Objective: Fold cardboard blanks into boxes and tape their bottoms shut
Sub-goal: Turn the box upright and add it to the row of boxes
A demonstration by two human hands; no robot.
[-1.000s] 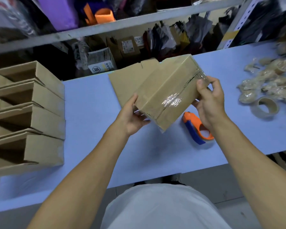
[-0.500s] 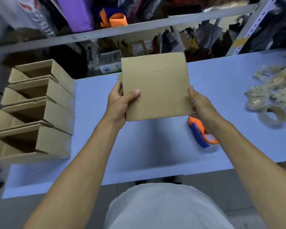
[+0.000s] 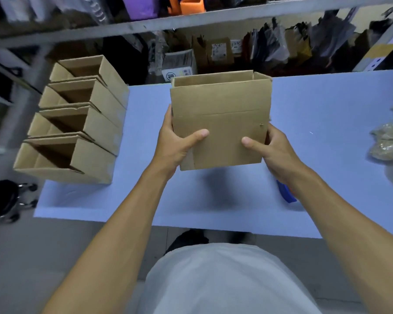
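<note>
A brown cardboard box [image 3: 222,114] is held in the air above the pale blue table [image 3: 327,123], its open top facing away from me and a flat side toward the camera. My left hand [image 3: 175,143] grips its lower left edge, thumb on the near face. My right hand [image 3: 270,148] grips the lower right edge the same way. Only the blue end of the tape dispenser [image 3: 286,193] shows on the table, under my right forearm.
Several folded boxes [image 3: 77,123] lie in a row on their sides at the table's left end. Crumpled tape scraps [image 3: 388,141] lie at the right edge. A cluttered shelf [image 3: 191,21] runs behind the table. A black wheeled stool [image 3: 2,200] stands lower left.
The box has been turned from its taped bottom facing me to a flat side with the open top away. Both hands shifted to its lower corners, and the view swung left.
</note>
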